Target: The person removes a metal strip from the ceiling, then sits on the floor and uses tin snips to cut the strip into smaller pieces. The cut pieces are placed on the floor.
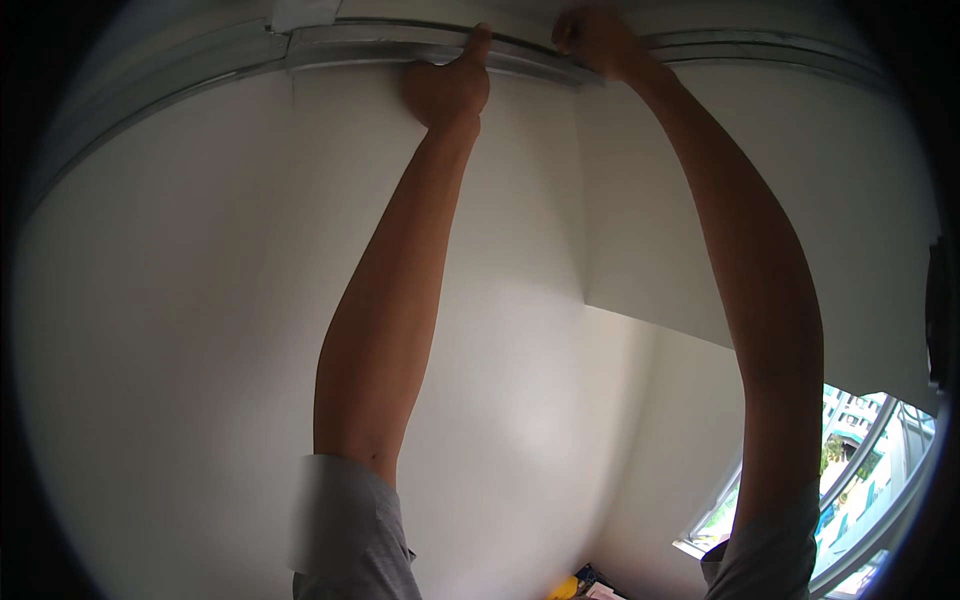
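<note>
Both my arms reach up to a grey metal ceiling channel (370,45) that runs along the top of the white wall. My left hand (448,88) is at its lower edge, with one digit stretched up across the channel's face and the other fingers folded, partly hidden. To the right, close to the corner, my right hand (602,45) is closed with bent fingers at the channel. Whatever sits between those fingertips is too dark and small to make out.
A second metal strip (770,45) follows the top of the right wall. A pale block (305,12) sits above the channel at upper left. The right wall's lower edge steps back above a window (860,470). Low down lie a yellow object (565,588) and other items.
</note>
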Action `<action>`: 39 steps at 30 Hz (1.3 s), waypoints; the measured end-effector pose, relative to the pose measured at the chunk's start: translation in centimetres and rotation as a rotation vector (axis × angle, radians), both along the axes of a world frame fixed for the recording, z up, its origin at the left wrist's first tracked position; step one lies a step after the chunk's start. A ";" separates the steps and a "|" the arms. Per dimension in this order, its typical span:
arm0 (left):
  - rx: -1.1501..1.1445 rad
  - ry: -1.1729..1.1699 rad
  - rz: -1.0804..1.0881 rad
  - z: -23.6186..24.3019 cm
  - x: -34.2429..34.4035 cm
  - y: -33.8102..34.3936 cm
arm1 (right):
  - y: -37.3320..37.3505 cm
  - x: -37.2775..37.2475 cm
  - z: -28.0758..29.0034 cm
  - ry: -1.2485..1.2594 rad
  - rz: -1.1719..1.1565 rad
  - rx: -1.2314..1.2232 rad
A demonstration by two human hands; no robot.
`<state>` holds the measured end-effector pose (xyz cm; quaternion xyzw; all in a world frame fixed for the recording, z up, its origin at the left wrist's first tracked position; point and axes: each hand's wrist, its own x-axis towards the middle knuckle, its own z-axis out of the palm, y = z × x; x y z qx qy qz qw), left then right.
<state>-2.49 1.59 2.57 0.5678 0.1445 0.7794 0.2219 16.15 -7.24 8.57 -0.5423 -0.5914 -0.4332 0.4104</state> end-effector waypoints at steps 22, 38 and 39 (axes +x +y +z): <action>0.030 -0.204 -0.177 -0.9 -0.6 -3.2 | -1.0 -3.1 1.1 -0.128 -0.182 -0.169; 0.193 -0.361 -0.254 0.0 -1.0 -3.4 | -6.4 -5.9 3.2 -0.314 -0.428 -0.320; 0.152 -0.333 -0.239 0.2 -1.1 -3.3 | -6.9 -5.7 3.3 -0.304 -0.347 -0.296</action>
